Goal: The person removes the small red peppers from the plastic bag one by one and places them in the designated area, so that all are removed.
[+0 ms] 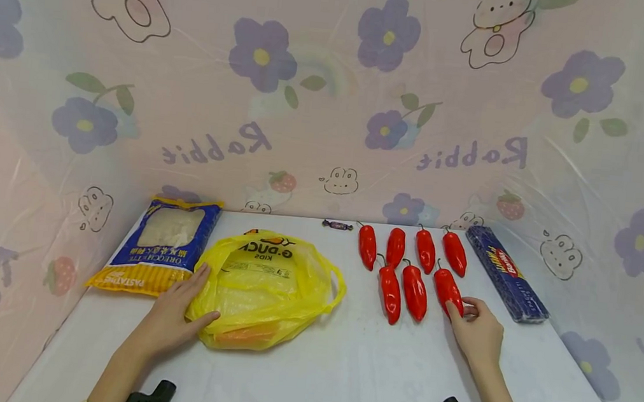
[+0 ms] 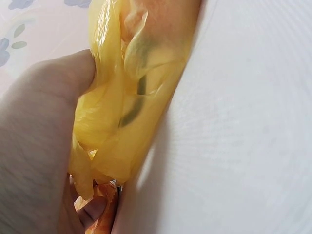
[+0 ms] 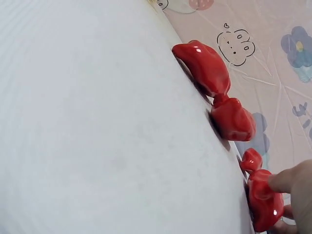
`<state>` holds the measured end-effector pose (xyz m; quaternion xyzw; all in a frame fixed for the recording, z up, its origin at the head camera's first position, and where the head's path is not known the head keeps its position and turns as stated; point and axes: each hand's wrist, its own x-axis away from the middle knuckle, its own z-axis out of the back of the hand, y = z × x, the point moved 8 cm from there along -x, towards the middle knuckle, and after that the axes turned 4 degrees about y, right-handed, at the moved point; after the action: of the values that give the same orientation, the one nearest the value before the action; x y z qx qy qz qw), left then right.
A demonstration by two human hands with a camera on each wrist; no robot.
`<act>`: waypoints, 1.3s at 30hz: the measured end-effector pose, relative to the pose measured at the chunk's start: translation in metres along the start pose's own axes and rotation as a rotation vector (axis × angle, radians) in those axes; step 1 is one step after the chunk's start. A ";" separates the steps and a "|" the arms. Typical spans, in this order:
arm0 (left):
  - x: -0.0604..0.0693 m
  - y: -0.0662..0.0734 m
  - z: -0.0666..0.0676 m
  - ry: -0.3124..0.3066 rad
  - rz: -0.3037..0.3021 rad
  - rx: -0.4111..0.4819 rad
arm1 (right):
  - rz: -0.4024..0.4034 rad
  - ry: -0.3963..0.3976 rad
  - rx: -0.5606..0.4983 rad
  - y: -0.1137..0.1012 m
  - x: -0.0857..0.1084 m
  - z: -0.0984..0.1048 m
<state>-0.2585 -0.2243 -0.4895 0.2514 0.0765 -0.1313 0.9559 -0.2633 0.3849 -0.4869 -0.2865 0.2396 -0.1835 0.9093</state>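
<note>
A yellow plastic bag (image 1: pixel 260 285) with black "G.DUCK KIDS" print lies left of the middle of the table, something orange showing through its lower side. My left hand (image 1: pixel 176 316) rests against its left end, fingers fairly straight and thumb on the plastic; the left wrist view shows the thumb touching the bag (image 2: pixel 122 112). With my right hand (image 1: pixel 477 333) I pinch the lower tip of a red pepper (image 1: pixel 448 290), which lies on the table. This pepper (image 3: pixel 263 200) also shows in the right wrist view, partly covered by my fingers. It ends the front row of red peppers (image 1: pixel 414 292).
Behind stands a second row of red peppers (image 1: pixel 396 247). A blue and yellow pasta bag (image 1: pixel 163 244) lies at the left, close to my left fingers. A long dark blue packet (image 1: pixel 505 274) lies at the right. A small wrapped candy (image 1: pixel 337 225) sits at the back edge.
</note>
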 end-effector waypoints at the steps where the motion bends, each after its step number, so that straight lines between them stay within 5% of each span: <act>1: 0.000 0.000 0.000 -0.001 0.000 0.002 | 0.002 0.003 -0.005 0.000 -0.001 0.000; 28: 0.000 -0.002 -0.002 -0.027 0.027 0.007 | -0.056 -0.003 -0.056 -0.003 -0.005 0.010; 33: 0.000 -0.001 -0.002 -0.029 0.038 0.004 | -0.025 0.002 -0.100 -0.022 -0.009 0.020; 39: 0.000 0.001 0.001 -0.027 0.043 0.001 | 0.089 -0.009 -0.190 -0.070 -0.010 0.016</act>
<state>-0.2576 -0.2236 -0.4884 0.2519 0.0581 -0.1142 0.9592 -0.2763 0.3432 -0.4293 -0.3612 0.2643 -0.1181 0.8864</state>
